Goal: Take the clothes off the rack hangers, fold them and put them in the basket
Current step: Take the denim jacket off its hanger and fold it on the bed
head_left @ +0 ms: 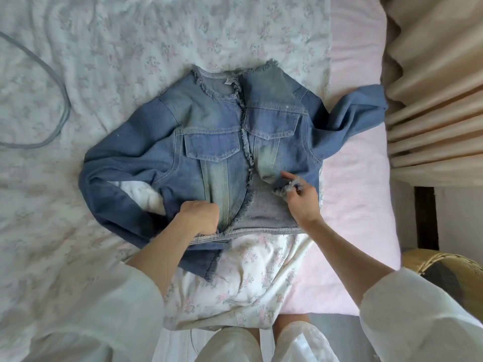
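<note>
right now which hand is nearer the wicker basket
Right. The right hand pinches the denim jacket's frayed hem on the wicker basket's side; the left hand grips the hem farther away.

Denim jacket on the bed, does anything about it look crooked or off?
Yes. The denim jacket lies front up but uneven: its front panel by the right hand is folded back, showing the lining, and one sleeve trails toward the curtain.

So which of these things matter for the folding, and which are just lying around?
In use:
denim jacket, left hand gripping its hem, right hand pinching the frayed front edge, wicker basket.

Just lying about:
grey cable, beige curtain, floral quilt, pink sheet.
</note>
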A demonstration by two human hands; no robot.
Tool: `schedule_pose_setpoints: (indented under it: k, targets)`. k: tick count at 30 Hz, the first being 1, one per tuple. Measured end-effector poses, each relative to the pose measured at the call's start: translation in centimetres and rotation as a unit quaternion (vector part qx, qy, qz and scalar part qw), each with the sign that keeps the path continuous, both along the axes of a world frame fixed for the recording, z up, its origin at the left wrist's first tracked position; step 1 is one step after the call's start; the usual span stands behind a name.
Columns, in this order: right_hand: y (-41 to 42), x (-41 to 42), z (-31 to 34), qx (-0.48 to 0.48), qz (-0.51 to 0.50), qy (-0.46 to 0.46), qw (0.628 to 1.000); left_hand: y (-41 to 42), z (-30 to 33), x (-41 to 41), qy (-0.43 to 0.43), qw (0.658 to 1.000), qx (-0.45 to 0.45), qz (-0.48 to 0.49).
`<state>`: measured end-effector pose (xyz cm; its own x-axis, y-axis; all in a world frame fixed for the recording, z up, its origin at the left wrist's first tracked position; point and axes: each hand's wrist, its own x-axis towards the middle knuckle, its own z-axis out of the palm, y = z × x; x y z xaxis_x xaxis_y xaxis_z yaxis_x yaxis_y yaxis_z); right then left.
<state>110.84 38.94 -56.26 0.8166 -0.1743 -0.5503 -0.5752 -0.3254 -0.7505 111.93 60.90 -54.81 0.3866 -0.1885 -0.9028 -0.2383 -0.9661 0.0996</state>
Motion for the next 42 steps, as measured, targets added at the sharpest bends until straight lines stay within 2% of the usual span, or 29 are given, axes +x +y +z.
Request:
schedule_pose_setpoints:
  k: [1, 2, 3, 5, 6, 7, 8, 10, 11, 12, 14, 15, 16, 18, 20, 21, 23, 24, 25, 27, 28, 29, 31, 33, 37, 40, 42]
  targets:
    - [-0.4, 0.3, 0.5, 0.097, -0.116, 0.011, 0.988, 0.4, -0.1, 0.6, 0.040, 0.996, -0.044, 0.069]
    - [-0.7, 0.5, 0.9, 0.172, -0.190, 0.024, 0.966, 0.5, 0.0, 1.4, 0.072, 0.975, -0.110, 0.177]
    - [-0.8, 0.5, 1.5, 0.215, -0.219, 0.040, 0.951, 0.6, 0.3, 2.0, 0.089, 0.928, -0.183, 0.312]
    - [-1.0, 0.0, 2.2, 0.277, -0.214, 0.066, 0.934, 0.1, 0.8, 3.5, 0.124, 0.762, -0.301, 0.560]
    - [-1.2, -0.3, 2.3, 0.302, -0.216, 0.082, 0.925, -0.6, 1.1, 4.1, 0.159, 0.681, -0.342, 0.627]
    - [-1.4, -0.4, 2.5, 0.328, -0.233, 0.091, 0.911, -1.6, 1.1, 4.6, 0.197, 0.624, -0.364, 0.663]
    - [-1.9, -0.4, 2.4, 0.357, -0.264, 0.097, 0.891, -2.9, 0.9, 5.0, 0.224, 0.597, -0.371, 0.675]
    - [-2.4, -0.4, 2.5, 0.401, -0.320, 0.100, 0.853, -5.9, 0.8, 5.6, 0.241, 0.593, -0.353, 0.682]
    - [-2.8, -0.6, 2.3, 0.404, -0.322, 0.101, 0.851, -7.3, 0.7, 5.8, 0.241, 0.575, -0.354, 0.697]
    - [-3.3, -0.7, 2.3, 0.397, -0.304, 0.104, 0.860, -8.9, 0.9, 6.4, 0.246, 0.528, -0.373, 0.722]
    - [-3.6, -1.0, 2.3, 0.331, -0.224, 0.118, 0.909, -10.5, 1.4, 7.8, 0.220, 0.399, -0.425, 0.782]
    - [-3.6, -1.2, 2.4, 0.308, -0.187, 0.115, 0.926, -10.5, 1.7, 8.6, 0.190, 0.360, -0.440, 0.801]
    - [-3.6, -1.4, 2.5, 0.287, -0.155, 0.104, 0.940, -10.5, 2.0, 9.3, 0.150, 0.348, -0.443, 0.812]
    - [-3.1, -1.7, 2.3, 0.205, -0.057, 0.083, 0.974, -9.6, 2.4, 10.2, 0.055, 0.374, -0.433, 0.818]
    - [-2.7, -1.9, 1.3, 0.076, 0.104, 0.060, 0.990, -8.5, 2.2, 10.0, -0.048, 0.428, -0.418, 0.800]
    - [-2.5, -2.1, 0.9, 0.013, 0.205, 0.057, 0.977, -7.7, 1.8, 9.6, -0.096, 0.459, -0.393, 0.791]
    - [-2.7, -2.1, 0.0, -0.053, 0.372, 0.092, 0.922, -5.8, 0.6, 8.7, -0.177, 0.532, -0.288, 0.776]
    - [-3.1, -1.9, -0.2, -0.050, 0.398, 0.121, 0.908, -5.1, 0.0, 8.3, -0.204, 0.567, -0.225, 0.766]
    - [-3.4, -1.4, -0.1, -0.037, 0.386, 0.142, 0.911, -4.7, -0.5, 8.2, -0.230, 0.593, -0.171, 0.752]
    - [-4.5, 0.2, 0.1, 0.001, 0.231, 0.143, 0.962, -5.4, -0.6, 8.9, -0.302, 0.650, -0.099, 0.690]
    - [-5.2, 1.3, 0.0, 0.026, 0.107, 0.133, 0.985, -6.3, -0.2, 9.5, -0.349, 0.685, -0.081, 0.634]
    - [-6.0, 2.5, 0.1, 0.059, -0.019, 0.121, 0.991, -7.5, 0.4, 10.1, -0.395, 0.719, -0.078, 0.566]
    - [-7.5, 5.0, 0.1, 0.124, -0.212, 0.100, 0.964, -9.8, 1.1, 11.3, -0.451, 0.773, -0.112, 0.431]
    - [-9.5, 8.0, -0.4, 0.199, -0.332, 0.099, 0.917, -12.3, 0.5, 13.1, -0.461, 0.820, -0.154, 0.304]
    - [-13.2, 13.0, -2.8, 0.304, -0.426, 0.106, 0.846, -16.6, -1.3, 17.7, -0.439, 0.873, -0.173, 0.118]
    - [-14.7, 15.8, -4.4, 0.299, -0.467, 0.107, 0.825, -19.5, -2.8, 21.0, -0.357, 0.924, -0.138, 0.000]
    - [-15.1, 17.0, -4.7, 0.279, -0.490, 0.111, 0.819, -20.9, -3.5, 22.2, -0.302, 0.944, -0.109, -0.083]
